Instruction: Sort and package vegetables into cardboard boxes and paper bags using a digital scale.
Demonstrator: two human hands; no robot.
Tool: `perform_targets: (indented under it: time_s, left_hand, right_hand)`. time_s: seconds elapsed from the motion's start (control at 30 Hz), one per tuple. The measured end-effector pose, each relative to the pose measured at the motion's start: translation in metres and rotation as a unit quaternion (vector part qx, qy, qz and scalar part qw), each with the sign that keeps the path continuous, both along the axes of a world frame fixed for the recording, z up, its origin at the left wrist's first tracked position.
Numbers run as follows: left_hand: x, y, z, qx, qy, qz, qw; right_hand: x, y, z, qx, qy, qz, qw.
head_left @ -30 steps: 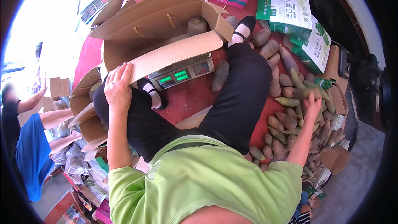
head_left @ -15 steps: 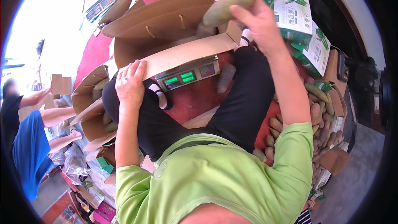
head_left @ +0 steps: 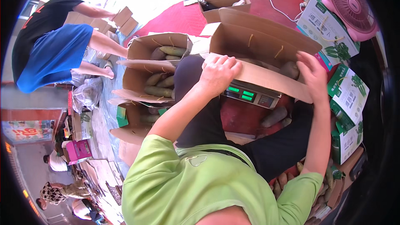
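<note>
Across my lap stands an open cardboard box [head_left: 266,75] on a digital scale [head_left: 252,94] with green lit displays. My left hand [head_left: 220,74] is closed over the near flap at the box's left corner. At the right end of the box, my right hand [head_left: 313,74] has its fingers stretched and apart, with no radish in them. Just beside those fingers, a large radish [head_left: 289,70] lies inside the box; the flap hides much of the inside. Another radish [head_left: 274,117] rests on the red floor by the scale.
On the left, open boxes [head_left: 143,75] hold several green radishes [head_left: 173,51]. Printed cartons [head_left: 350,91] and a pink fan [head_left: 348,6] stand on the right. Loose radishes [head_left: 283,181] lie by my right side. A co-worker [head_left: 54,46] handles cardboard at the far left.
The radish in my right hand has been let go, and that hand has come down to the box's right end. My left hand stays on the flap. The view has swung left.
</note>
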State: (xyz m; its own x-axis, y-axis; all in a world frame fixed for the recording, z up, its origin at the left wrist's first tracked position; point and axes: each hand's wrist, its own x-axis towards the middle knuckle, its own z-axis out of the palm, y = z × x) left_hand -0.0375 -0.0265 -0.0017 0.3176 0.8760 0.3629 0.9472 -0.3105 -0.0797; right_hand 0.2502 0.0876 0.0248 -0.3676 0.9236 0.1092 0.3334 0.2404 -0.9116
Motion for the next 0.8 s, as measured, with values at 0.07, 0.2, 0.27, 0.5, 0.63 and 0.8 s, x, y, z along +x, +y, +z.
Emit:
perform_targets:
  time_s: [0.07, 0.2, 0.27, 0.5, 0.63, 0.8]
  left_hand:
    - [-0.003, -0.001, 0.001, -0.001, 0.003, 0.007, 1.0]
    - [-0.002, -0.002, 0.003, 0.005, 0.006, 0.017, 1.0]
    - [-0.001, -0.001, 0.001, 0.004, 0.012, 0.013, 1.0]
    - [0.008, 0.01, -0.014, -0.015, 0.007, -0.012, 1.0]
    - [0.01, 0.002, 0.003, -0.057, 0.048, 0.037, 0.997]
    - [0.003, 0.002, -0.005, -0.083, 0.029, 0.042, 0.995]
  right_hand:
    - [0.04, -0.007, 0.007, -0.034, 0.035, -0.066, 0.997]
    - [0.141, -0.026, -0.025, -0.083, -0.005, -0.259, 0.962]
    - [0.211, -0.043, -0.08, -0.109, -0.027, -0.322, 0.94]
    - [0.403, -0.231, -0.286, -0.16, -0.148, -0.379, 0.899]
    - [0.356, -0.285, -0.317, -0.276, -0.286, -0.371, 0.839]
    - [0.312, -0.34, -0.323, -0.411, -0.349, -0.409, 0.737]
